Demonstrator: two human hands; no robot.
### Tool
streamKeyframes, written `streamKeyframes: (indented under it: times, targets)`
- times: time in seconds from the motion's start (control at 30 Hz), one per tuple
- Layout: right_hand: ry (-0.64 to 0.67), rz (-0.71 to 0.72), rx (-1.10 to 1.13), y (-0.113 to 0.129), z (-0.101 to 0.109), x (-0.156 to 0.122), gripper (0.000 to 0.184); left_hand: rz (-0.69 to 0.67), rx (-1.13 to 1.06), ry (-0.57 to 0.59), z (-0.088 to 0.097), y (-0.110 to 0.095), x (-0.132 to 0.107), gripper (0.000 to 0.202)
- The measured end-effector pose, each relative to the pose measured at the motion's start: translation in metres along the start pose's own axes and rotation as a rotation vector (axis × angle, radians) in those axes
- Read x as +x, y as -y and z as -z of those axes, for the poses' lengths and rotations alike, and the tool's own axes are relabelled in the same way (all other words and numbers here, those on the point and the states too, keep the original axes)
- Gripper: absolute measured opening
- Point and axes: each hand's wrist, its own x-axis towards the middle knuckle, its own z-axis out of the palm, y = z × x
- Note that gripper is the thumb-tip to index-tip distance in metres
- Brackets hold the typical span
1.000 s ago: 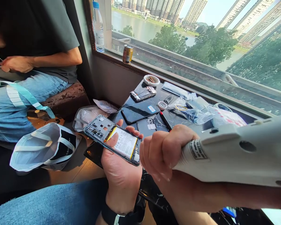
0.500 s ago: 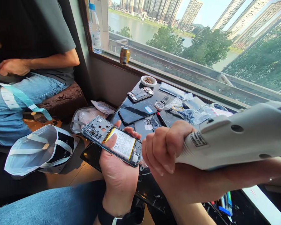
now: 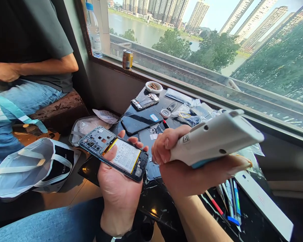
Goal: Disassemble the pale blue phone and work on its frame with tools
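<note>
My left hand point(image 3: 120, 188) holds a smartphone point(image 3: 113, 154) from below, thumb over its near edge and fingers along the far side. Its back cover is off, so the white battery with yellow edges and the dark inner frame show. My right hand point(image 3: 174, 161) grips a white handheld electric tool point(image 3: 212, 134) with a small label and screw holes. The tool's narrow end is inside my fist, near the phone's right end, and its wide end points right. Fingers hide what lies at the narrow end.
On the black marbled table point(image 3: 161, 205) lie a dark phone screen point(image 3: 141, 121), another opened phone point(image 3: 144, 101), a tape roll point(image 3: 165, 113), pens and tools point(image 3: 229, 198) and a long white box point(image 3: 265, 205). A paper bag point(image 3: 22, 174) stands left, near a seated person point(image 3: 30, 43).
The white tool has moved away from the camera and shows smaller and more to the left. The view has shifted slightly right. My left hand still holds the phone.
</note>
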Motion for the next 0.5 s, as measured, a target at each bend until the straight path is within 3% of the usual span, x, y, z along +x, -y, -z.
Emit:
streamKeyframes:
  times: [0.17,0.27,0.5]
  targets:
    - [-0.017,0.128,-0.025,-0.004,0.010,0.009,0.060,0.061,0.057,-0.033,-0.001,-0.008,-0.004,0.031]
    - [-0.067,0.241,-0.061,-0.005,0.015,0.015,0.061,0.150,0.148,0.005,0.000,-0.014,-0.005,0.032]
    - [-0.137,0.290,-0.095,-0.008,0.013,0.018,0.059,0.371,0.297,0.046,-0.002,-0.015,-0.010,0.032]
